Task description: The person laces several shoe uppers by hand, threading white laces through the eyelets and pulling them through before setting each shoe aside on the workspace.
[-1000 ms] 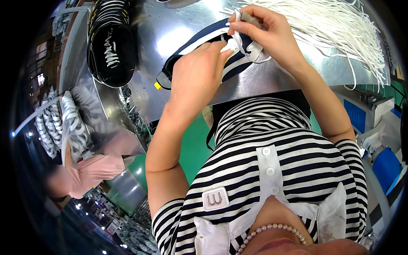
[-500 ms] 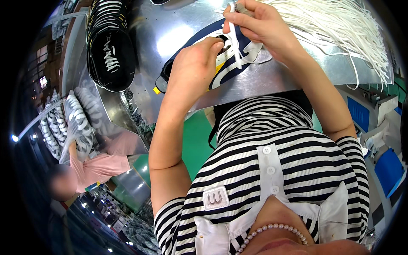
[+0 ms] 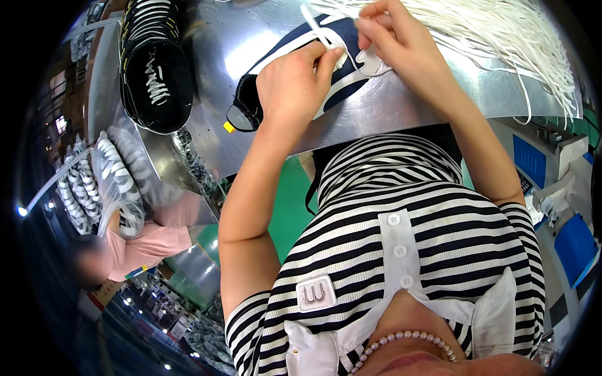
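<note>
A navy and white shoe upper (image 3: 345, 88), with a yellow tab at its heel end, lies on the metal table in front of me. My left hand (image 3: 293, 84) is closed over its opening, thumb and forefinger pinched at the eyelet edge, where the inside is partly hidden. A white shoelace (image 3: 313, 24) rises in a loop from the upper beside those fingertips. At the upper's right side, my right hand (image 3: 398, 50) is closed, with its fingertips pinched on the lace. Exactly how the lace runs between the two hands is blurred.
A large heap of loose white laces (image 3: 501, 50) covers the table's far right. Nested black shoe uppers (image 3: 157, 81) form a row at the left edge. Another person in a pink top (image 3: 147, 250) is at the left, beside plastic-wrapped shoes (image 3: 119, 182).
My right hand has moved slightly right and lower, and the lace end that hung over the upper is now up and to the left. My left hand has shifted slightly right.
</note>
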Tool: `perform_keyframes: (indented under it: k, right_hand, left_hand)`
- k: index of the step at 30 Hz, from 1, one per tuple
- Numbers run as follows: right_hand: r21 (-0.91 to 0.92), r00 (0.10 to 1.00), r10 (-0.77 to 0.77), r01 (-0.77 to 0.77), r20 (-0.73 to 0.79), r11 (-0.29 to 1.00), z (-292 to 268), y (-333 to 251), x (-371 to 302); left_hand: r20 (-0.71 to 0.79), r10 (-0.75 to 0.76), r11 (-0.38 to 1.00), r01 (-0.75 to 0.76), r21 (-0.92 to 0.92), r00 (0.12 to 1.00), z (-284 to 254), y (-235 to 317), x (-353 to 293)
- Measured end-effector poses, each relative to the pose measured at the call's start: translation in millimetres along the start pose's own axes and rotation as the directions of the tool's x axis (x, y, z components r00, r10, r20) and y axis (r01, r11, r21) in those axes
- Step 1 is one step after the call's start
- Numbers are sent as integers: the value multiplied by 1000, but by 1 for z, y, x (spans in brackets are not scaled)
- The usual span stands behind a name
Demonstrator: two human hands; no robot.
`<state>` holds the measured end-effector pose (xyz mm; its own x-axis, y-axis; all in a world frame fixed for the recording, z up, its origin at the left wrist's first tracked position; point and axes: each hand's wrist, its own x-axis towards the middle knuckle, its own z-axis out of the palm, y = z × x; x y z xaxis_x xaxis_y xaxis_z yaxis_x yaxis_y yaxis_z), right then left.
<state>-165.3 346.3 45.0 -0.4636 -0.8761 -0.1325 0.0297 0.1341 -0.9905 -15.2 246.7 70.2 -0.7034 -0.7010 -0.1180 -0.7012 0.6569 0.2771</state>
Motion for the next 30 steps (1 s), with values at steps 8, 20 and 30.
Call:
perform_keyframes:
  k: [8,20,30]
  right_hand:
    - [-230,970,-211,234,121,944,-4,24,-28]
    - [-665,944,-287,318,161,676,13,17,-24]
    - [-506,958,-51,193,281,841,-24,-32,-58]
  left_hand:
    - [-36,-27,1000,27,-9,999,4,1,1]
    - [-72,291,881,-296,-368,954,6,-15,-13]
    - [-273,569,822,-529,212,776,-7,-32,-52]
